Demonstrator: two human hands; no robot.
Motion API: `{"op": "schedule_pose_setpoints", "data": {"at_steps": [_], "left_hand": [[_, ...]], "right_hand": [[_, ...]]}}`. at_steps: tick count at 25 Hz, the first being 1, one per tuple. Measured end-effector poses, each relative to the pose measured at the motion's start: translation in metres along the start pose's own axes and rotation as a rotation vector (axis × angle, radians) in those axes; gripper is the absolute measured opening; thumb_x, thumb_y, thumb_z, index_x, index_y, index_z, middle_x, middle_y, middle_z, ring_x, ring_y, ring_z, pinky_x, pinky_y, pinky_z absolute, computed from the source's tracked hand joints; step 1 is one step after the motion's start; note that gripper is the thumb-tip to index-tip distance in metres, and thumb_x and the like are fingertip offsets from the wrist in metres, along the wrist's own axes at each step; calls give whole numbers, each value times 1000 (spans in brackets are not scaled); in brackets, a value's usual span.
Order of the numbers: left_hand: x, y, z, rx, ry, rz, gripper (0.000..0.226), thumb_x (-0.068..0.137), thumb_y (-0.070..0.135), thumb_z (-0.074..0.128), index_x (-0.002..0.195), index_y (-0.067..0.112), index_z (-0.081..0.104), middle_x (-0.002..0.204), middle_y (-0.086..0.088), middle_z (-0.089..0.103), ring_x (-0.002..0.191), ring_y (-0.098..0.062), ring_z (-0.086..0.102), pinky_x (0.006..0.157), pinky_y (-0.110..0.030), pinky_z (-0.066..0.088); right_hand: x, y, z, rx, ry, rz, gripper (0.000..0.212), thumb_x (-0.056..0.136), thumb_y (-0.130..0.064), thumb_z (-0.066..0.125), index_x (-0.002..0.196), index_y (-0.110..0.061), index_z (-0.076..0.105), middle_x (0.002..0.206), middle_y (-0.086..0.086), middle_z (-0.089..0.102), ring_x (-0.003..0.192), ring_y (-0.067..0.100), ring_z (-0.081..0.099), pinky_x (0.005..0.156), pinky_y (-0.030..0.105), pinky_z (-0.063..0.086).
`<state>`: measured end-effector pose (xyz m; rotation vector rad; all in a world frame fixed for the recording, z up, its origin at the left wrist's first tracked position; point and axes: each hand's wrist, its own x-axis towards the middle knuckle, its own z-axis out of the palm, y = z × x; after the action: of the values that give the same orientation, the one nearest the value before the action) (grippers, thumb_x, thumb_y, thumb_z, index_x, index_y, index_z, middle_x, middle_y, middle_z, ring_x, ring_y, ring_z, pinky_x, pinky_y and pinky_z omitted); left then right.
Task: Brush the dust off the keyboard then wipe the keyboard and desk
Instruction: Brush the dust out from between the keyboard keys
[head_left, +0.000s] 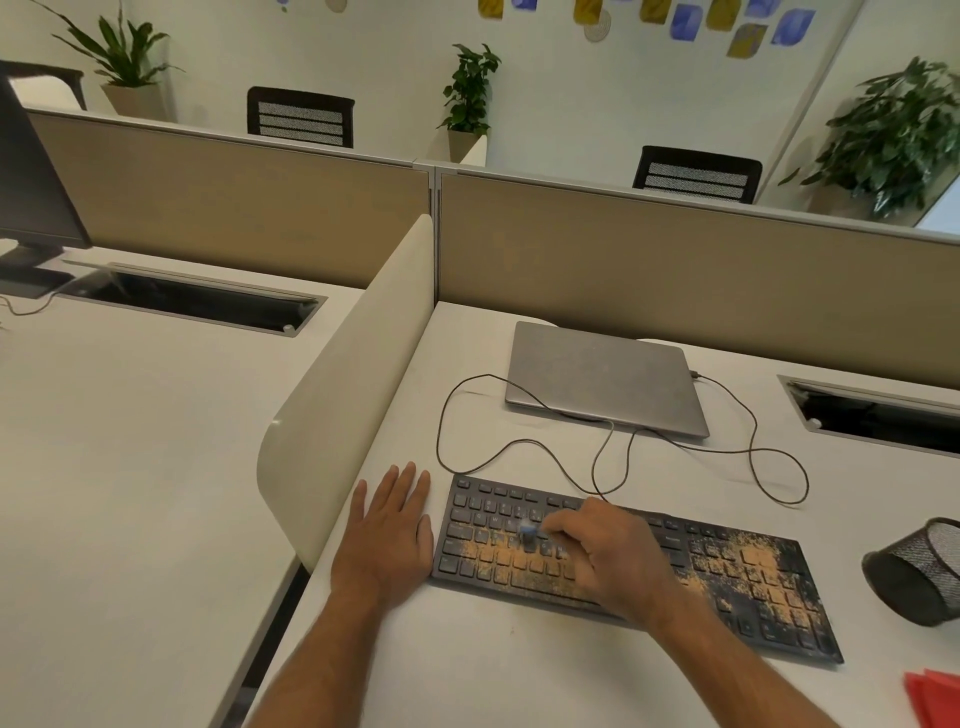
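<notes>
Pinching what looks like a small blue brush (529, 535), blurred here, the right hand (618, 561) works at lower centre over the dusty keyboard (737, 577), whose long axis runs left-to-right toward the frame's lower right, while the left hand (387, 535) lies spread flat on the table (493, 670) just beside its left end.

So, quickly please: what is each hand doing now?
Left hand: open, flat on the desk beside the keyboard.
Right hand: holding a small blurred brush over the keys.
</notes>
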<state>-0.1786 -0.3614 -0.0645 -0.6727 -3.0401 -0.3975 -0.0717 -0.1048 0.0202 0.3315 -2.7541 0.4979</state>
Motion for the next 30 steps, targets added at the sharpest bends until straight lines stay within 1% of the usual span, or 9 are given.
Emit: {"op": "schedule_pose_setpoints", "data": {"at_steps": [3, 7, 10, 13, 17, 20, 25, 27, 30], "left_hand": [[0, 0, 0, -8, 7, -1, 74, 90, 47, 2, 160, 23, 13, 167, 5, 4, 153, -13, -5, 125, -45, -7], [0, -1, 0, 0, -2, -1, 74, 90, 47, 1, 160, 24, 11, 167, 6, 2, 153, -12, -6, 124, -45, -8], [-1, -1, 1, -6, 12, 0, 72, 92, 47, 4, 160, 23, 15, 167, 5, 6, 154, -13, -3, 125, -46, -5], [0, -1, 0, 3, -5, -1, 74, 90, 47, 1, 160, 24, 12, 167, 6, 3, 154, -13, -5, 124, -44, -9], [-1, 0, -2, -1, -1, 0, 75, 89, 48, 0, 160, 25, 11, 167, 6, 3, 154, -13, -6, 123, -43, -10], [0, 0, -1, 5, -3, 2, 75, 89, 48, 0, 160, 24, 11, 167, 5, 2, 154, -13, -5, 123, -44, -10], [0, 0, -1, 11, -10, 2, 75, 89, 47, 0, 160, 24, 11, 167, 5, 4, 154, -13, -4, 124, -45, -8], [0, 0, -1, 7, 0, 3, 74, 90, 46, 2, 160, 24, 13, 167, 4, 6, 154, -14, -2, 124, -46, -7], [0, -1, 0, -13, 16, 1, 72, 92, 45, 6, 159, 23, 17, 167, 4, 10, 154, -14, 1, 125, -47, -4]], "right_hand": [[2, -2, -1, 50, 35, 24, 18, 89, -31, 50, 95, -29, 67, 71, -12, 60, 64, 4, 48, 49, 27, 46], [0, -4, -2, 15, 5, -26, 17, 89, -32, 48, 96, -31, 64, 71, -12, 60, 63, 5, 48, 48, 28, 46], [0, 3, -6, 49, 77, 61, 19, 90, -32, 48, 95, -29, 66, 70, -11, 58, 62, 6, 48, 47, 28, 46], [-5, 5, -7, 6, -2, 9, 18, 89, -33, 47, 95, -32, 64, 71, -12, 59, 64, 4, 48, 48, 26, 46], [-6, 7, -12, 52, 102, 84, 16, 85, -25, 52, 89, -24, 68, 70, -12, 59, 62, 3, 47, 48, 20, 43], [-11, 8, -7, 21, 78, 51, 11, 83, -21, 60, 90, -27, 66, 68, -11, 57, 59, 5, 47, 45, 27, 45], [-6, -2, 5, 58, 58, 57, 19, 88, -29, 50, 98, -27, 65, 74, -9, 62, 65, 8, 54, 52, 29, 50], [-5, -5, 11, 42, 21, 19, 17, 88, -29, 49, 99, -30, 62, 73, -9, 61, 65, 8, 53, 51, 31, 49], [1, -7, 12, 87, 52, 69, 17, 88, -27, 52, 99, -27, 65, 74, -10, 61, 65, 6, 52, 52, 28, 48]]}}
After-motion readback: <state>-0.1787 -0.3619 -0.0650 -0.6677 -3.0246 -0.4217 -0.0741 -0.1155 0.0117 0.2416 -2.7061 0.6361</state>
